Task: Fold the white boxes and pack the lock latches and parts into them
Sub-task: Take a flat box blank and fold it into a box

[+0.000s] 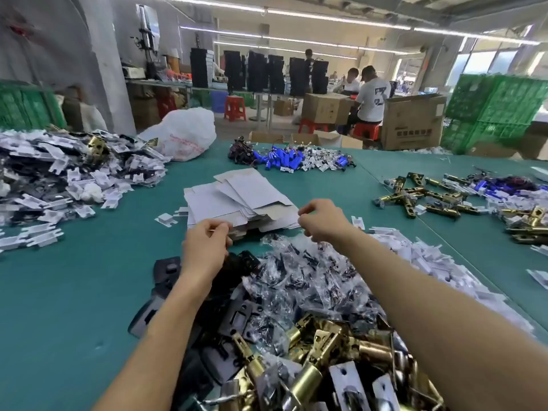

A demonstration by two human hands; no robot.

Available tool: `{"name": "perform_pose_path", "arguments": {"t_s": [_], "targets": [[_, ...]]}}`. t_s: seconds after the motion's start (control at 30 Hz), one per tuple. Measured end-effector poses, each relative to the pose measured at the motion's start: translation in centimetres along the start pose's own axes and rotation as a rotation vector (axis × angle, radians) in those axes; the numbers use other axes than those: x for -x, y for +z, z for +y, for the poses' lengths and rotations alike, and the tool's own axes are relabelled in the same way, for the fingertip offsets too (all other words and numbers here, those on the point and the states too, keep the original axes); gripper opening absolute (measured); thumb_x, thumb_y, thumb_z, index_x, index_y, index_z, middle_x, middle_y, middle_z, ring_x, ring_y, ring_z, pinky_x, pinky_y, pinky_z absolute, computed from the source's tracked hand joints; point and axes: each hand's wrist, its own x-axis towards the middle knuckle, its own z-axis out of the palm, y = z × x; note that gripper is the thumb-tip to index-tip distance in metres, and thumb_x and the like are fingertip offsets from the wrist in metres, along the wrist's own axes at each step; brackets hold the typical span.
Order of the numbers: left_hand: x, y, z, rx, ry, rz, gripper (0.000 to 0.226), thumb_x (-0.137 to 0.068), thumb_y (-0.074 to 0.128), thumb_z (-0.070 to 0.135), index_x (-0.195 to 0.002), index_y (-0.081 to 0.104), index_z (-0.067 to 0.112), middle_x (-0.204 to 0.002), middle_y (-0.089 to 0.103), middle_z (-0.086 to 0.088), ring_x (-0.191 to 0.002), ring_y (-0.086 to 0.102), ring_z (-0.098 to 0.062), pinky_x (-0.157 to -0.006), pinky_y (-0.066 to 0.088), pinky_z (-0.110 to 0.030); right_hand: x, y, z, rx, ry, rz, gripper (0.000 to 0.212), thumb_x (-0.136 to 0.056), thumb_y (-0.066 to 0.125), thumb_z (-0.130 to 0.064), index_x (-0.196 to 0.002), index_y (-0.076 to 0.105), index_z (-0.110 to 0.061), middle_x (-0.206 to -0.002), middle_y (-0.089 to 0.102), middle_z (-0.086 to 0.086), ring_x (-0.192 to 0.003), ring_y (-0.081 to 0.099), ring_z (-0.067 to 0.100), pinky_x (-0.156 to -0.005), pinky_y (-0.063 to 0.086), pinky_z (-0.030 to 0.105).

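Note:
A stack of flat white boxes (237,197) lies unfolded on the green table (74,277), just beyond both hands. My left hand (204,247) has its fingers curled and pinches the stack's near left edge. My right hand (321,221) is curled too and pinches the stack's near right corner. Under my forearms lies a heap of brass lock latches (320,354). Small parts in clear bags (311,280) and black plates (175,295) lie around it. Loose white plastic pieces (421,253) spread to the right.
A big heap of white and black parts (59,176) fills the left side, with a white plastic bag (184,134) behind it. Blue cells (281,158) lie at the far edge, more brass latches (430,197) at the right. People, cartons and green crates (498,108) stand beyond.

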Motion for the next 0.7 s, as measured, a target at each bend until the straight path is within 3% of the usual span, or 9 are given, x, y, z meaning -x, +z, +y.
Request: {"name": "perform_pose_path", "arguments": {"t_s": [0.07,0.13,0.23,0.37,0.5,0.6,0.7], "targets": [[-0.8,-0.3,0.7,0.115,0.02,0.014,0.021,-0.101,0.05,0.016,-0.092,0.069,0.021,-0.068,0.057,0.003,-0.05,0.046,-0.008,-0.04,0.033,-0.019,-2.1,1.0,-0.3,0.004,0.069,0.024,0.005,-0.086,0.049,-0.008,-0.084,0.054,-0.006,-0.083,0.049,0.012,-0.071,0.04,0.024,-0.059,0.036,0.034],[-1.2,-0.5,1.2,0.176,0.016,-0.016,0.022,-0.102,0.051,0.015,-0.091,0.069,0.02,-0.064,0.055,0.005,-0.046,0.044,-0.005,-0.037,0.03,-0.018,-4.1,2.0,-0.8,-0.029,0.149,-0.017,0.013,-0.09,0.051,-0.014,-0.081,0.043,-0.008,-0.088,0.046,0.013,-0.073,0.042,0.025,-0.055,0.035,0.031],[-0.4,-0.1,1.2,0.197,0.014,-0.091,0.021,-0.102,0.051,0.015,-0.092,0.069,0.019,-0.055,0.053,0.012,-0.044,0.041,-0.004,-0.037,0.029,-0.017,-6.7,3.7,-1.0,-0.129,0.244,-0.015,0.018,-0.092,0.054,-0.017,-0.082,0.044,-0.007,-0.095,0.053,0.018,-0.068,0.049,0.026,-0.046,0.032,0.024],[-0.1,0.3,1.2,0.22,-0.026,-0.134,0.022,-0.102,0.052,0.014,-0.092,0.07,0.019,-0.055,0.051,0.011,-0.044,0.039,-0.005,-0.037,0.028,-0.016,-8.0,4.6,-0.5,-0.27,0.327,0.125,0.008,-0.087,0.056,-0.005,-0.09,0.048,-0.004,-0.111,0.063,0.021,-0.064,0.055,0.024,-0.037,0.033,0.02],[0.2,0.4,1.4,0.273,-0.084,-0.109,0.019,-0.101,0.055,0.014,-0.09,0.07,0.017,-0.066,0.055,0.003,-0.044,0.046,-0.004,-0.037,0.034,-0.017,-6.8,3.0,-1.4,-0.509,0.344,0.135,0.007,-0.09,0.056,0.002,-0.089,0.052,-0.004,-0.086,0.062,0.016,-0.054,0.061,0.019,-0.038,0.033,0.02],[0.8,0.7,2.0,0.41,-0.172,-0.149,0.012,-0.099,0.06,0.024,-0.098,0.065,0.014,-0.087,0.065,-0.006,-0.061,0.064,-0.009,-0.045,0.049,-0.021,-3.4,0.5,-2.8,-0.64,0.306,0.01,0.01,-0.095,0.052,0.003,-0.092,0.051,-0.006,-0.083,0.061,0.016,-0.052,0.064,0.019,-0.039,0.038,0.021],[1.7,1.1,2.5,0.594,-0.304,-0.255,0.029,-0.094,0.064,0.039,-0.111,0.058,0.016,-0.111,0.065,-0.013,-0.092,0.071,-0.023,-0.062,0.061,-0.034,0.8,-1.0,-3.4,-0.638,0.254,-0.173,0.012,-0.097,0.05,0.003,-0.092,0.05,-0.008,-0.08,0.061,0.013,-0.051,0.066,0.016,-0.04,0.042,0.021]]}}
